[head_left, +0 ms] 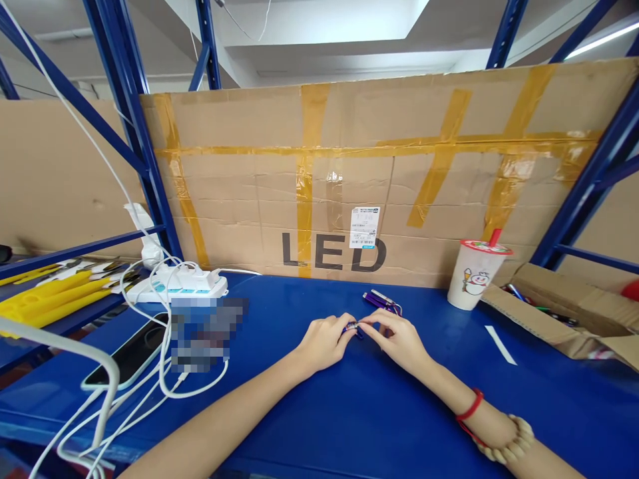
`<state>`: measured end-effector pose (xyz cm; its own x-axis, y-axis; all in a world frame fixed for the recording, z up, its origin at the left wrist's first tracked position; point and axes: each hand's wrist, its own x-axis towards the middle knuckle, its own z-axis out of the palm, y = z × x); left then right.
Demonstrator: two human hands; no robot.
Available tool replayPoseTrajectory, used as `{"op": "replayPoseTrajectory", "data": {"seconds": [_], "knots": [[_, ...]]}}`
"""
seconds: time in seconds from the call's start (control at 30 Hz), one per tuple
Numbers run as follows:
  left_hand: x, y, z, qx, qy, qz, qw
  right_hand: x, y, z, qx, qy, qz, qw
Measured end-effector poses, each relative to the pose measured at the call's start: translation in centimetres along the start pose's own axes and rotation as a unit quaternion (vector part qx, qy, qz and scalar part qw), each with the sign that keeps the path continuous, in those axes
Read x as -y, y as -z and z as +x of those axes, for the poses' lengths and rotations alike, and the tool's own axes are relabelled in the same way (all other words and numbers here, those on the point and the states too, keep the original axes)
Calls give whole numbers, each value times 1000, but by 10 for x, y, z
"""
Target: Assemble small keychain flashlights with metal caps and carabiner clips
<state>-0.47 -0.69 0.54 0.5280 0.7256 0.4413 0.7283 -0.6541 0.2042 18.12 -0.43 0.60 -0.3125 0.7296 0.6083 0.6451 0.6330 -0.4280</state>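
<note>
Over the middle of the blue table, my left hand pinches a small, slim purple-and-silver piece between thumb and fingertips. My right hand meets it from the other side, its thumb and forefinger pressed together at the piece's right end. The fingers cover most of the piece, so its kind is unclear. Just beyond my right hand lie several slim purple and silver pieces close together on the tabletop.
A white cup with a red straw stands at the right, near a white strip and an open cardboard box holding pens. On the left are a phone, a power strip and tangled white cables. A taped cardboard sheet stands behind.
</note>
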Motion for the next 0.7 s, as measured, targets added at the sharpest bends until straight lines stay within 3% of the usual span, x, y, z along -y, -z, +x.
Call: {"op": "replayPoseTrajectory", "data": {"seconds": [0.37,0.7], "knots": [[4,-4,1,-5,24,-14,1000,2,2,0,-9,4,-4,1000],[3,1,4,21,6,-41,999,-3,4,-3,-3,82,-27,996]]}}
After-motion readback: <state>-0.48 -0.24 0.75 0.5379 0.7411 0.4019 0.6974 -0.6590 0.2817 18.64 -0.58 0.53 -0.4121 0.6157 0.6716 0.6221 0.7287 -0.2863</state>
